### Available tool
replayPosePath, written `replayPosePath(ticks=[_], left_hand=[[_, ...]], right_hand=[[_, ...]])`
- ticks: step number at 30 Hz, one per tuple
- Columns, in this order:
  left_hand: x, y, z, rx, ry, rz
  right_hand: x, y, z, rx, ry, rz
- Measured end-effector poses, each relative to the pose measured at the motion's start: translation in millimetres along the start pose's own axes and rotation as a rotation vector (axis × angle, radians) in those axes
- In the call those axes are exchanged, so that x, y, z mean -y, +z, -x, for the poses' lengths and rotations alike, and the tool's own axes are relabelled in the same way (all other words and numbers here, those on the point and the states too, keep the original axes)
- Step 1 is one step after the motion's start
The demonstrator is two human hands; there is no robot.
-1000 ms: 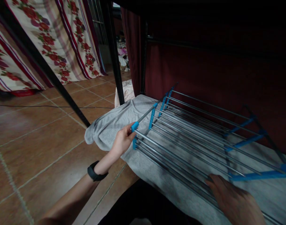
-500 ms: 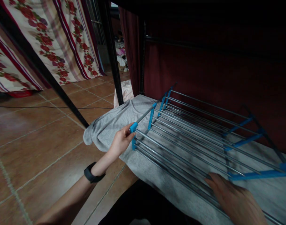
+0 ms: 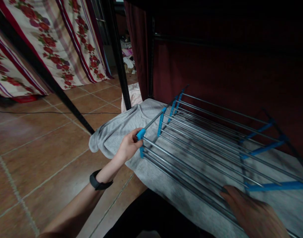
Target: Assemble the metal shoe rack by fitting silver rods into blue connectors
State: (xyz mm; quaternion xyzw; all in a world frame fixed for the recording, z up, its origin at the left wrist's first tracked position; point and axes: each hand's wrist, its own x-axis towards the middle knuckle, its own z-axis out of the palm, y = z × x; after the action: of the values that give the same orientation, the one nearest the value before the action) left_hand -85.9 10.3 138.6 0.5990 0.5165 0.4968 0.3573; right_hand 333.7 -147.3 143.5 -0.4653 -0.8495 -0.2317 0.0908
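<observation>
A folding rack of silver metal rods (image 3: 206, 145) with blue plastic joints lies flat on a grey cloth (image 3: 116, 132) spread over the floor. My left hand (image 3: 128, 147) grips the rack's near-left corner at a blue end cap (image 3: 141, 134); a black band sits on that wrist. My right hand (image 3: 253, 215) rests palm down on the nearest rods at the lower right, its fingers curled over them.
Brown floor tiles (image 3: 37, 145) stretch to the left, crossed by a black slanted pole (image 3: 42, 72) and an upright black post (image 3: 118, 56). Floral curtains (image 3: 54, 39) hang at the back left. A dark red curtain (image 3: 216, 66) closes off the space behind the rack.
The view shifted slightly; both hands keep their hold on the rack, and the right hand has slid a little lower in the picture.
</observation>
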Motion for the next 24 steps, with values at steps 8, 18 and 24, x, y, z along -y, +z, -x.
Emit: replayPosePath(ticks=[8, 18, 24], left_hand=[[-3.3, 2.2, 1.2, 0.016, 0.01, 0.064], [-4.9, -0.5, 1.7, 0.049, 0.006, 0.08], [-1.3, -1.1, 1.7, 0.075, 0.032, 0.029]], right_hand=[[0.6, -1.8, 5.7, 0.035, 0.044, -0.087], [-6.2, -0.2, 3.0, 0.011, -0.009, -0.081], [-2.6, -0.1, 2.8, 0.005, 0.0, -0.06]])
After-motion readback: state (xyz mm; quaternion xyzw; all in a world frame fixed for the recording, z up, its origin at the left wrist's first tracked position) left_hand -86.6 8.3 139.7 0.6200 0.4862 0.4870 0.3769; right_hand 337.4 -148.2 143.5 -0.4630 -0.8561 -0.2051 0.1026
